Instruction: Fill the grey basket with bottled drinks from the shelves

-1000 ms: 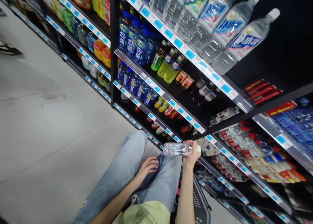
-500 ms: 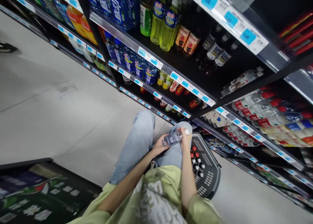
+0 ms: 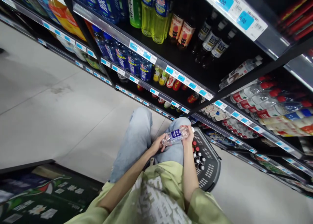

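Note:
A clear plastic bottle (image 3: 175, 135) with a dark blue label and a white cap lies sideways above my right knee. Its base end is gripped by my left hand (image 3: 157, 143). Near the cap, my right hand (image 3: 188, 135) is closed around the other end. Beside my right leg stands a dark grey basket (image 3: 212, 171), holding several bottles (image 3: 197, 155) with red or white caps. My forearm hides part of the basket.
Shelves with price tags (image 3: 141, 52) run across in front, stocked with blue-labelled bottles (image 3: 133, 62), yellow-green bottles (image 3: 160, 18) and red-capped bottles (image 3: 266, 100). Dark green cartons (image 3: 49, 198) stand at the lower left. Pale floor (image 3: 73, 119) lies to the left.
The bottle has turned in my hands, so its blue label now faces up and reads more clearly. My right hand has shifted slightly right; the view has moved a little.

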A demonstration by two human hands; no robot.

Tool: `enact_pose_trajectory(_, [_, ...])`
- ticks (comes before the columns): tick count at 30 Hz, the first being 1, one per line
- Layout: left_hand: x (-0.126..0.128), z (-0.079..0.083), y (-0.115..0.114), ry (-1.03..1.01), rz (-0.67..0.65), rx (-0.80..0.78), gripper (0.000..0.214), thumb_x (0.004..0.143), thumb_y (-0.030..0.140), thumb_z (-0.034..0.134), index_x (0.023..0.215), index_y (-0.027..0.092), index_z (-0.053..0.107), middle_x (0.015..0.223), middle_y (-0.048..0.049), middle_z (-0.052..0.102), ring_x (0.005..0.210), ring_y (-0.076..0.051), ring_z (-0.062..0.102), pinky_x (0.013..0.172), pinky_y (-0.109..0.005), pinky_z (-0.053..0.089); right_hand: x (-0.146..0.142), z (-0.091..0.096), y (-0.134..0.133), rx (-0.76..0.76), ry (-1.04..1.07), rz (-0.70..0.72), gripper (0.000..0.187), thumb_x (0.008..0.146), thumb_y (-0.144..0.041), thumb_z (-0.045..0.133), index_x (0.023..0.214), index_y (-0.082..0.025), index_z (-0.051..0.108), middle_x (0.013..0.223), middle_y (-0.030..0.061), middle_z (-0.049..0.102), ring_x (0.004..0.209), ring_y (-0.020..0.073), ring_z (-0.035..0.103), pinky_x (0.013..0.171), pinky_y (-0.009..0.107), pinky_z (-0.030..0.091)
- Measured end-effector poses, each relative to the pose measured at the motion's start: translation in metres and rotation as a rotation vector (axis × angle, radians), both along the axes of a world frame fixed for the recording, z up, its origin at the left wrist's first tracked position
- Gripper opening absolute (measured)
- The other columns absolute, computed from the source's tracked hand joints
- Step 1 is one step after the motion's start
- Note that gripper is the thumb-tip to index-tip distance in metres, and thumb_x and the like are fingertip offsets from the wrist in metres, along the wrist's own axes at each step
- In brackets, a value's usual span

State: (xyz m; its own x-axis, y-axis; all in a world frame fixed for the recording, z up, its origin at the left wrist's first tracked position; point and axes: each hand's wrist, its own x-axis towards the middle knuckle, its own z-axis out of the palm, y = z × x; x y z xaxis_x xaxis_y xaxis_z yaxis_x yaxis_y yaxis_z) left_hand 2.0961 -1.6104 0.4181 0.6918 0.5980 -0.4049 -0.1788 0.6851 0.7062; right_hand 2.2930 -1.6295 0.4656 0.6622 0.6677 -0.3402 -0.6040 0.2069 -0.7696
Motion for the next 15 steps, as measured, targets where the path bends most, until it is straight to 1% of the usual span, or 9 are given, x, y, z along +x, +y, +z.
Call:
enact_pose_trajectory(2, [0.002, -0.001, 0.000, 0.011, 0.015, -0.016, 0.076, 0.083, 0.083, 0.056, 0.103, 0.011, 0.069, 0.078, -0.0113, 0.076, 0.055, -0.019, 0.068, 0.034, -0.022, 0.030, -0.002, 0.000, 0.000, 0.027, -0.013, 0.013, 0.032, 0.072, -0.037, 0.085, 0.068, -0.022, 0.058, 0.070, -0.0012, 0.072, 0.074, 0.0192, 0.075, 0.079, 0.035, 0.062])
enact_pose_trajectory(4, [0.003, -0.001, 0.000, 0.043, -0.007, -0.016, 0.078, 0.083, 0.085, 0.054, 0.100, 0.011, 0.068, 0.070, -0.0099, 0.073, 0.051, -0.018, 0.064, 0.038, -0.023, 0.036, -0.003, 0.002, 0.000, 0.053, -0.026, 0.035, 0.035, 0.072, -0.039, 0.086, 0.067, -0.022, 0.055, 0.067, -0.0028, 0.069, 0.074, 0.0190, 0.074, 0.077, 0.034, 0.061])
enact_pose_trajectory(5, [0.003, -0.001, 0.000, 0.059, -0.023, -0.010, 0.077, 0.082, 0.085, 0.056, 0.099, 0.011, 0.068, 0.067, -0.0082, 0.072, 0.049, -0.017, 0.062, 0.041, -0.024, 0.040, -0.002, 0.003, 0.000, 0.064, -0.031, 0.045, 0.037, 0.072, -0.041, 0.086, 0.067, -0.022, 0.054, 0.065, -0.0037, 0.066, 0.074, 0.0187, 0.074, 0.075, 0.033, 0.061])
enact_pose_trajectory(6, [0.003, 0.000, -0.001, 0.068, -0.032, 0.002, 0.076, 0.080, 0.084, 0.060, 0.101, 0.011, 0.067, 0.066, -0.0066, 0.071, 0.050, -0.016, 0.061, 0.044, -0.025, 0.043, -0.001, 0.005, 0.000, 0.072, -0.036, 0.052, 0.039, 0.073, -0.042, 0.086, 0.066, -0.022, 0.053, 0.063, -0.0045, 0.064, 0.074, 0.0184, 0.073, 0.074, 0.032, 0.060])
enact_pose_trajectory(8, [0.002, 0.002, -0.003, 0.073, -0.008, 0.051, 0.073, 0.076, 0.076, 0.074, 0.111, 0.013, 0.065, 0.076, -0.0046, 0.072, 0.058, -0.016, 0.063, 0.049, -0.025, 0.048, 0.000, 0.007, -0.001, 0.077, -0.043, 0.052, 0.042, 0.072, -0.043, 0.087, 0.065, -0.022, 0.051, 0.060, -0.0054, 0.060, 0.073, 0.0180, 0.072, 0.073, 0.032, 0.059])
enact_pose_trajectory(11, [0.001, 0.006, -0.006, 0.062, 0.096, 0.171, 0.078, 0.064, 0.054, 0.094, 0.123, 0.017, 0.060, 0.096, -0.0037, 0.074, 0.076, -0.018, 0.067, 0.062, -0.027, 0.053, 0.000, 0.010, 0.000, 0.051, -0.067, 0.036, 0.044, 0.072, -0.045, 0.087, 0.064, -0.023, 0.050, 0.060, -0.0051, 0.059, 0.074, 0.0190, 0.071, 0.076, 0.035, 0.059])
enact_pose_trajectory(13, [0.000, 0.008, -0.005, 0.066, 0.160, 0.246, 0.083, 0.056, 0.045, 0.100, 0.124, 0.018, 0.059, 0.103, -0.0044, 0.073, 0.086, -0.020, 0.069, 0.073, -0.029, 0.055, -0.002, 0.011, 0.002, 0.026, -0.092, 0.032, 0.047, 0.074, -0.048, 0.086, 0.064, -0.023, 0.048, 0.061, -0.0052, 0.058, 0.075, 0.0193, 0.071, 0.079, 0.036, 0.059])
enact_pose_trajectory(15, [0.000, 0.009, -0.004, 0.076, 0.193, 0.288, 0.083, 0.054, 0.042, 0.101, 0.122, 0.018, 0.059, 0.104, -0.0049, 0.073, 0.091, -0.022, 0.069, 0.080, -0.032, 0.055, -0.004, 0.011, 0.004, 0.008, -0.108, 0.034, 0.049, 0.075, -0.050, 0.085, 0.065, -0.023, 0.046, 0.061, -0.0056, 0.057, 0.075, 0.0191, 0.072, 0.081, 0.036, 0.059])
